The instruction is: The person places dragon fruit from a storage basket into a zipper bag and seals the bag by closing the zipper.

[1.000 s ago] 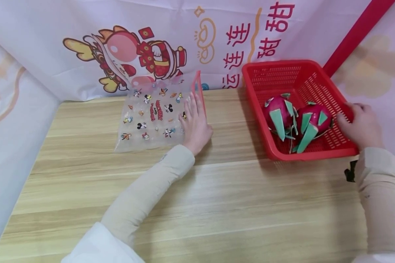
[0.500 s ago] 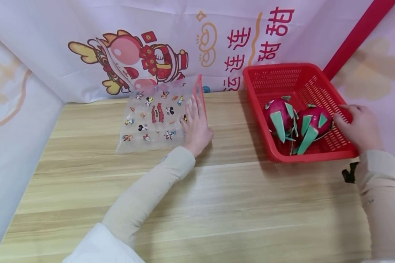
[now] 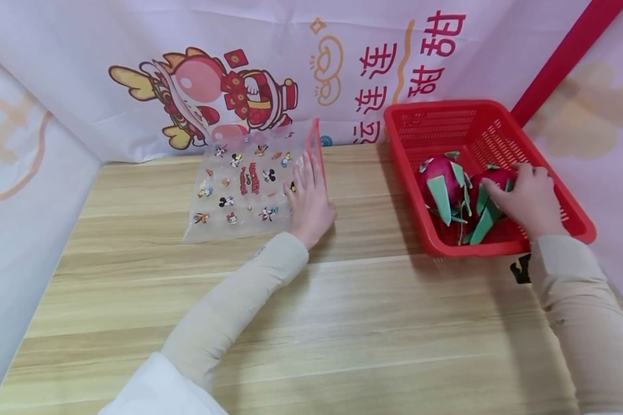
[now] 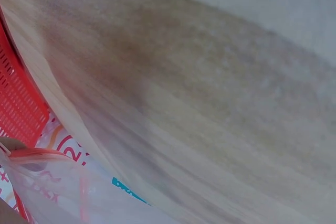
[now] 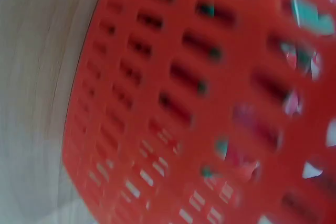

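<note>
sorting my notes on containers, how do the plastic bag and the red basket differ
The plastic bag is see-through with printed cartoon figures; the red basket is plain red with slotted walls. The plastic bag looks flat; the red basket is open-topped and holds two dragon fruits. Both have a hand at them: left hand on the plastic bag, right hand in the red basket.

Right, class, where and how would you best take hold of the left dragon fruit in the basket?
The left dragon fruit is probably best gripped round its bulging pink body, from above: the red basket is open-topped but walled, and a long green scale lies over the fruit's near side.
</note>
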A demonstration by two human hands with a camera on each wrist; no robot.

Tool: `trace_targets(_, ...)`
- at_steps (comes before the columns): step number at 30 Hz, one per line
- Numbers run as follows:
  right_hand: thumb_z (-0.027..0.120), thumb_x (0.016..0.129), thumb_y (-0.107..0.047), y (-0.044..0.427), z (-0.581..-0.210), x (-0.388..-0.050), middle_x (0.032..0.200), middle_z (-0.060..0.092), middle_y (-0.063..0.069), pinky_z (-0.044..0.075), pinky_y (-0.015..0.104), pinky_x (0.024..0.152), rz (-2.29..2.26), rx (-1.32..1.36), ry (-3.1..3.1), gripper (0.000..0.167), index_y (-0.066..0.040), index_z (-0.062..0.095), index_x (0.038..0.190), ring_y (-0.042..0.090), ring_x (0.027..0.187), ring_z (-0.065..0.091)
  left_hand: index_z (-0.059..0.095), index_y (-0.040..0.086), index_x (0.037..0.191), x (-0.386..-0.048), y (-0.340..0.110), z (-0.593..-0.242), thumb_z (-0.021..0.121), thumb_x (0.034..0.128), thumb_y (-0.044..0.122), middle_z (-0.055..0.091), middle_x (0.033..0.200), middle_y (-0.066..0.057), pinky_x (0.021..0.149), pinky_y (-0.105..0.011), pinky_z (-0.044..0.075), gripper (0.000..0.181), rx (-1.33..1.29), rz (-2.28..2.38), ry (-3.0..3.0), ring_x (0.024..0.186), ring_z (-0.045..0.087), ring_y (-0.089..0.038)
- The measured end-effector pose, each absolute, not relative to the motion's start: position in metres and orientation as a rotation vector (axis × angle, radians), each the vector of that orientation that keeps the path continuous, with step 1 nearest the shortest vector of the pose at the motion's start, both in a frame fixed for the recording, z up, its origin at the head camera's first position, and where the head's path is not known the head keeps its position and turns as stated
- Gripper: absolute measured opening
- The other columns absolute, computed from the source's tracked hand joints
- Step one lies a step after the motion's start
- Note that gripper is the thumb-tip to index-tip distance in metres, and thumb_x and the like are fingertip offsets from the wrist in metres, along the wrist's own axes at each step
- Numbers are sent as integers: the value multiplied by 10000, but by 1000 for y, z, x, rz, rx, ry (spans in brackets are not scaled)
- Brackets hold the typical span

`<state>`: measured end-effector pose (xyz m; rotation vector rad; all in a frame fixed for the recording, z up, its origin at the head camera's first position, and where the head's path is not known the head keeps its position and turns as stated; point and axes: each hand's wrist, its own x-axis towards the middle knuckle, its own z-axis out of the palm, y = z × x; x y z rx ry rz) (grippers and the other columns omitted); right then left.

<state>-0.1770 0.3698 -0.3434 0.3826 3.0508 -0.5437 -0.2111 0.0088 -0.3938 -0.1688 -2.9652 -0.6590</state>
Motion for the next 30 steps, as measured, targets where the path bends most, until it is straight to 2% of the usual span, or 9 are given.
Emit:
trace_targets(5,491,901,-534,362,-348,-178,1261,288,408,434,693,823,-502,404,3089,862,137,238,1381,524,1054,335,-102,91,1530,-211,10,-395,679,763,98,-172,1611,-66,1176,-627,24,1094,-170,-658,-2965,1500,-37,-344)
trace_targets(8,486,893,-561,362,-350,-179,1268,265,429,428,704,834,-488,400,3064,916,148,195,1394,537,1056,324,-97,89,1530,-210,11,-396,680,761,94,-176,1609,-65,1178,-622,21,1093,-167,-654,-2968,1499,-39,-345)
trace_targets(13,488,875,-613,364,-353,-180,1303,208,437,430,715,834,-486,374,3004,983,126,144,1426,551,1094,281,-75,78,1533,-210,10,-397,681,758,95,-169,1611,-72,1181,-617,26,1082,-173,-633,-2967,1499,-33,-349)
trace_targets(21,480,881,-616,365,-353,-181,1332,185,412,445,703,824,-510,330,2994,958,82,149,1447,526,992,361,-66,76,1534,-211,10,-398,680,765,102,-162,1613,-75,1185,-611,26,1072,-172,-620,-2969,1501,-31,-342)
trace_targets(30,465,924,-542,369,-354,-184,1349,199,426,397,719,884,-535,255,3013,899,64,115,1489,534,1083,326,-65,74,1535,-210,9,-397,677,774,113,-138,1620,-83,1186,-612,47,1063,-169,-606,-2971,1501,2,-347)
